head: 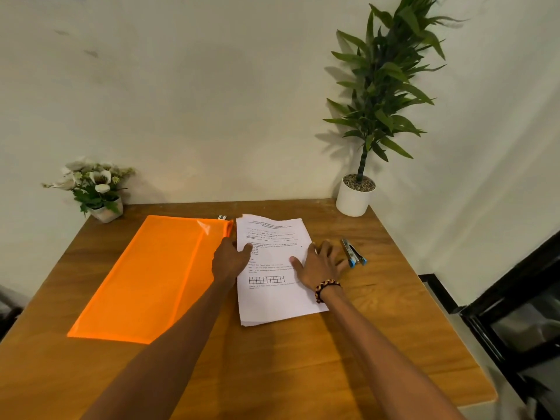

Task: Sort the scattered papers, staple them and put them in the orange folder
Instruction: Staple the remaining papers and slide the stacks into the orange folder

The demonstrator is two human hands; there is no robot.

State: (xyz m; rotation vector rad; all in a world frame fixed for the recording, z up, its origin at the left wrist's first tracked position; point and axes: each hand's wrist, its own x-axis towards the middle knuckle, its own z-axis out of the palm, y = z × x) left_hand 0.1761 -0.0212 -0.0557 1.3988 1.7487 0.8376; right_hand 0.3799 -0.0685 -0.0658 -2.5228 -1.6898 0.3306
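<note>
A stack of printed white papers (pixel 274 295) lies in the middle of the wooden table (pixel 272 365), its edges roughly aligned. My left hand (pixel 231 259) rests on the stack's left edge, thumb on the top sheet. My right hand (pixel 321 265) lies flat on the stack's right edge with fingers spread; a braided bracelet is on that wrist. The orange folder (pixel 148 280) lies flat to the left of the papers, its zip end at the far side. A blue and silver stapler (pixel 354 256) sits just right of my right hand, touching nothing I can see.
A small white pot of white flowers (pixel 97 189) stands at the table's far left corner. A tall green plant in a white pot (pixel 355 195) stands at the far right corner. The wall runs behind the table. A black frame (pixel 497 313) stands to the right of the table.
</note>
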